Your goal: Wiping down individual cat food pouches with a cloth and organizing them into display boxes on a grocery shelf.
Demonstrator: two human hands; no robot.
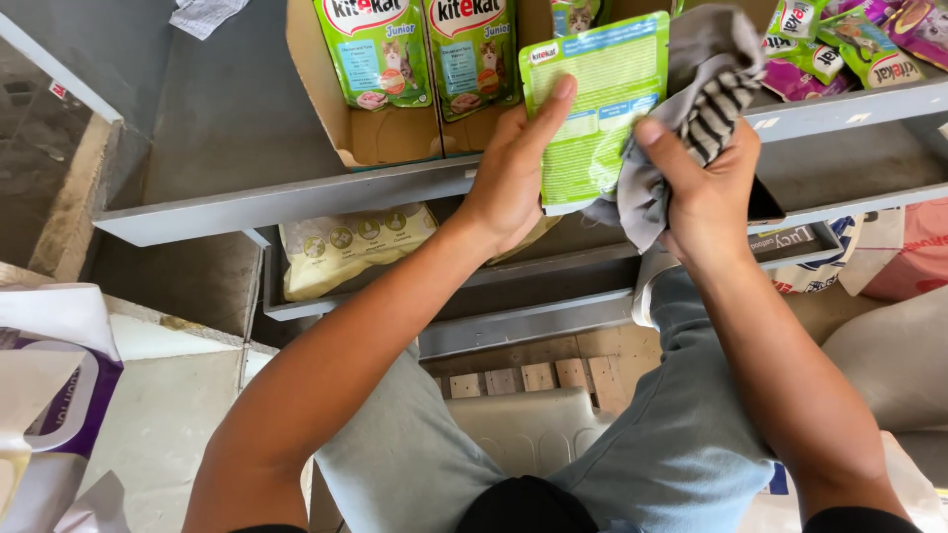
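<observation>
Left hand point(509, 173) grips a flat, glossy green pouch point(595, 104) by its left edge, fingers closed round it, just above the grey metal shelf's point(296, 202) front lip. Right hand point(706, 192) bunches a soft grey striped cloth point(706, 89) vs the pouch's right side. Open cardboard box point(375, 138) w/ more pouches close by on the left; little room.

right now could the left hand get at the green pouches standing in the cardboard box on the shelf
Probably not freely: the left hand is holding a green pouch. The boxed green pouches stand close above it with nothing between, so once emptied it likely could.
</observation>
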